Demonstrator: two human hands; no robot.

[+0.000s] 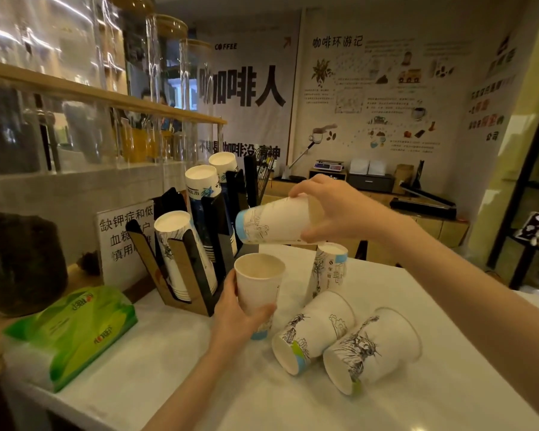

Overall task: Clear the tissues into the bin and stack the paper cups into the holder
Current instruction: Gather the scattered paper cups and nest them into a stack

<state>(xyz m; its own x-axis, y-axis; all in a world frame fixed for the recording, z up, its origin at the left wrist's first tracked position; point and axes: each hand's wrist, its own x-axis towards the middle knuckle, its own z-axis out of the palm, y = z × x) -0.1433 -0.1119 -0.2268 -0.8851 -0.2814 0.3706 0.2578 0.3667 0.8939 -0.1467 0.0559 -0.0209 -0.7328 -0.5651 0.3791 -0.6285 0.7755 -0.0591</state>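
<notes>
- White countertop (417,393) fills the lower right of the frame, carrying the loose paper cups.
- Black-and-brown cup holder (196,269) stands at centre left, its slots holding tilted stacks of upturned cups.
- Green tissue pack (72,334) lies at lower left, well apart from the cups.
- Right hand (336,209), fingers clamped around a sideways cup (274,222), holds it above centre, just over the upright one.
- Left hand (240,318) grips an upright cup (258,281), mouth up, beside the holder.
- Two cups lie on their sides, touching: one printed cup (314,331), one statue-printed cup (370,349).
- An upturned cup (328,270) stands behind them.
</notes>
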